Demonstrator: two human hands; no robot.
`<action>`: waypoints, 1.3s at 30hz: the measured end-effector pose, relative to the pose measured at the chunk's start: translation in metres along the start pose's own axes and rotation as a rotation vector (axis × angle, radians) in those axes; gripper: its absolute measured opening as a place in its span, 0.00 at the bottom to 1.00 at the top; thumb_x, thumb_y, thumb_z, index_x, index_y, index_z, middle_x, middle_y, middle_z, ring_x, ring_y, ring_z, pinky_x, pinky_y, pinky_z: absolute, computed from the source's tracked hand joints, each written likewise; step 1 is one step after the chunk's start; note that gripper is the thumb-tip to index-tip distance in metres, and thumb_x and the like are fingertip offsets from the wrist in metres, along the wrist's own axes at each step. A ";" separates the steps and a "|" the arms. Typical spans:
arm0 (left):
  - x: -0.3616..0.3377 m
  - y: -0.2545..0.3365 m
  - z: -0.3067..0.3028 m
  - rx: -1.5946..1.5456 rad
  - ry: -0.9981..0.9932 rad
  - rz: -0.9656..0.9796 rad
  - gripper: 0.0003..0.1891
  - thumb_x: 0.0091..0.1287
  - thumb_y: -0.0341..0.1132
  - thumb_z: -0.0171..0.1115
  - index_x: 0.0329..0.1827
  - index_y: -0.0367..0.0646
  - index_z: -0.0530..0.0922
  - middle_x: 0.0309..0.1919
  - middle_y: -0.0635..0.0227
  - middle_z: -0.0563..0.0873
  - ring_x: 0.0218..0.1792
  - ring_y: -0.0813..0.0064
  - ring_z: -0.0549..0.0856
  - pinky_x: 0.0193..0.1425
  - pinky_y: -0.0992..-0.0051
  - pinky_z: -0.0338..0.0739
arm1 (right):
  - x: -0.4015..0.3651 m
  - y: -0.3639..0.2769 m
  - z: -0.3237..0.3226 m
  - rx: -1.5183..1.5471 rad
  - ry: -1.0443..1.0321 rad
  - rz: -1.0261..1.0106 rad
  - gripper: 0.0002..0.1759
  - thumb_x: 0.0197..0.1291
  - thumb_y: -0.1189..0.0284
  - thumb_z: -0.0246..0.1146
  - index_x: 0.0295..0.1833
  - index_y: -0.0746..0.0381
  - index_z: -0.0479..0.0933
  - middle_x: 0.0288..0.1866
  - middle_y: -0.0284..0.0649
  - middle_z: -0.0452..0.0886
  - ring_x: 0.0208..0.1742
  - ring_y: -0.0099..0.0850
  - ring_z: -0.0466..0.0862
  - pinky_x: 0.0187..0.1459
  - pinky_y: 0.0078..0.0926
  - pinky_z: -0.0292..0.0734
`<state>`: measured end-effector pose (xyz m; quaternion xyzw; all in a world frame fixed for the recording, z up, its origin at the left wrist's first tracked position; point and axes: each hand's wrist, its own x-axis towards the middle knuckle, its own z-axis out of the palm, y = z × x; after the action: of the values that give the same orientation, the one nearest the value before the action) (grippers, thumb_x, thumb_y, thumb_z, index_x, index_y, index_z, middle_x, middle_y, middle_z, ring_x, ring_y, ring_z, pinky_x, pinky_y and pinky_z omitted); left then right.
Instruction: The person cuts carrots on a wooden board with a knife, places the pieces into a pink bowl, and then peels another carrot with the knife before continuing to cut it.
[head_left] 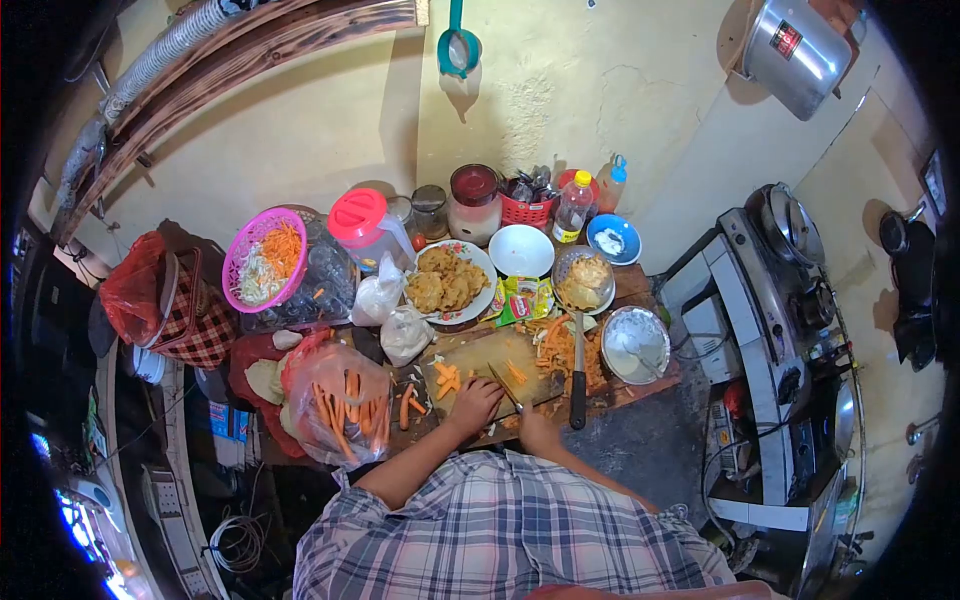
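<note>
My right hand (541, 432) is wrapped round the handle end of a knife (505, 387), whose blade points up and left over the cutting board (480, 352). My left hand (477, 404) lies on the board just left of the blade, fingers together; what is under them is hidden. Cut carrot pieces (446, 378) lie above my left hand, and thin carrot strips (516, 371) lie right of the blade. A second knife with a black handle (578, 400) rests at the board's right. Carrots fill a plastic bag (340, 403) on the left.
A plate of fried food (447, 283), a white bowl (522, 251) and seasoning packets (524, 300) stand behind the board. A bowl of white batter (635, 345) is at the right, near orange peelings (570, 355). A pink basket (265, 262) holds shredded vegetables. The stove (765, 290) stands far right.
</note>
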<state>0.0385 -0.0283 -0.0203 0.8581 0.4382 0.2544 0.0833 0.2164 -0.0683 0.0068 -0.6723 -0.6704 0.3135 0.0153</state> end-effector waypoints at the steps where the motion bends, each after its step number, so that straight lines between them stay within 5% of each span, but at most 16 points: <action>1: 0.000 -0.001 -0.001 0.004 0.003 0.000 0.13 0.57 0.35 0.61 0.45 0.44 0.81 0.43 0.69 0.82 0.51 0.69 0.78 0.59 0.63 0.67 | 0.003 0.001 0.005 -0.017 0.015 -0.001 0.12 0.63 0.67 0.51 0.46 0.65 0.68 0.31 0.61 0.79 0.36 0.60 0.80 0.37 0.56 0.73; 39: -0.005 -0.005 0.005 0.015 -0.057 -0.007 0.16 0.55 0.34 0.59 0.47 0.45 0.81 0.46 0.71 0.82 0.52 0.71 0.77 0.59 0.63 0.66 | -0.004 -0.002 -0.010 0.130 0.009 -0.038 0.13 0.63 0.68 0.52 0.47 0.65 0.66 0.29 0.63 0.78 0.34 0.60 0.79 0.36 0.57 0.72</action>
<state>0.0350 -0.0289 -0.0278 0.8639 0.4407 0.2264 0.0902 0.2194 -0.0674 0.0178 -0.6586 -0.6611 0.3529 0.0677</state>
